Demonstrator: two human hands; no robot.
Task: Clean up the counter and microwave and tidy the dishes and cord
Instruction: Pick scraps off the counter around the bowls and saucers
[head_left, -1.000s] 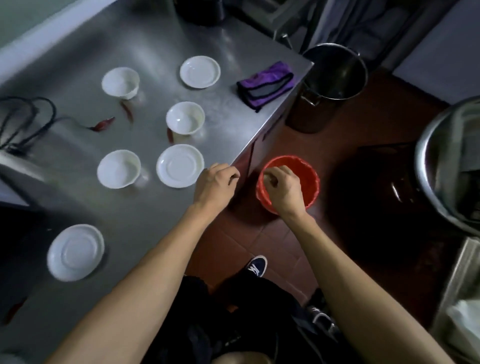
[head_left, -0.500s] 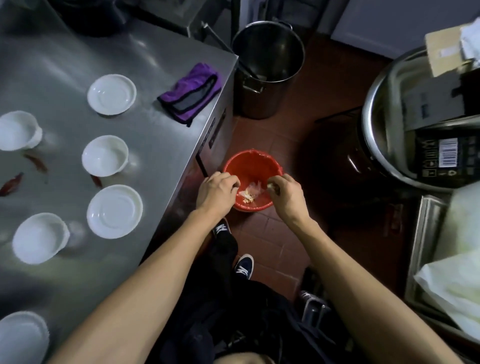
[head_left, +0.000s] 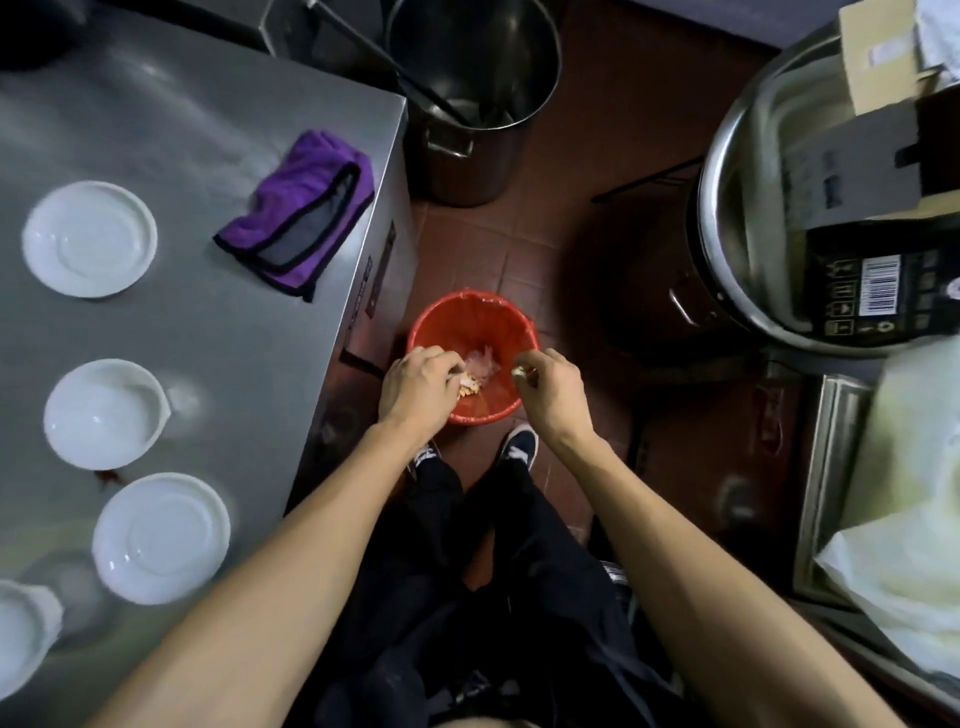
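Both hands over the red bin (head_left: 485, 325) on the floor off the counter's (head_left: 182, 322) right edge: left hand (head_left: 420, 387) and right hand (head_left: 551, 387) each pinch pale scraps in a narrow grip.

Both bare forearms extend forward and downward from the lower edge of the view, converging slightly toward the wrists. The left hand (head_left: 418, 387) is seen from the back, knuckles up, fingers curled inward with a small pale scrap at the fingertips. The right hand (head_left: 550, 387) mirrors it, fingers curled, thumb and forefinger pinching a small pale fragment. The two hands are level and near each other, not touching.
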